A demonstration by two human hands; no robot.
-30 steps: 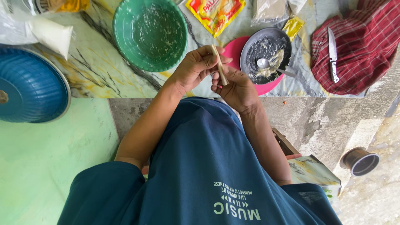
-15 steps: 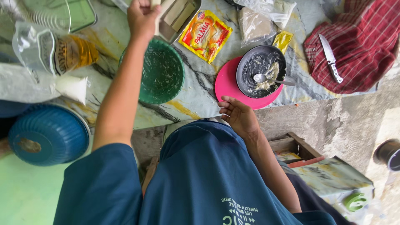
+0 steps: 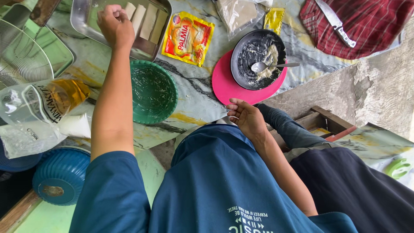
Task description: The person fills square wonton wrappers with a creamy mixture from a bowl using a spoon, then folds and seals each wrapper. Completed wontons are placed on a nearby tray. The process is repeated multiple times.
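My left hand (image 3: 114,23) reaches far out over a metal tray (image 3: 82,19) at the top left. Its fingers are curled around the leftmost pale roll (image 3: 130,9), beside three more flat pale rolls (image 3: 150,19) lined up in the tray. My right hand (image 3: 243,116) rests near my body with fingers loosely apart and nothing in it. It sits just below the rim of a pink plate (image 3: 222,84). On that plate stands a black dish (image 3: 246,51) with a metal spoon (image 3: 276,65) and a smear of pale filling.
An empty green basket bowl (image 3: 154,91) and a yellow packet (image 3: 187,39) lie between my hands. A knife (image 3: 334,17) rests on a red checked cloth (image 3: 371,30). At left are an oil bag (image 3: 51,101), a wire strainer (image 3: 19,56) and a blue bowl (image 3: 60,174).
Both hands held a roll in front of me a second ago. My left hand has carried it up to the metal tray; my right hand let go and stayed near my body.
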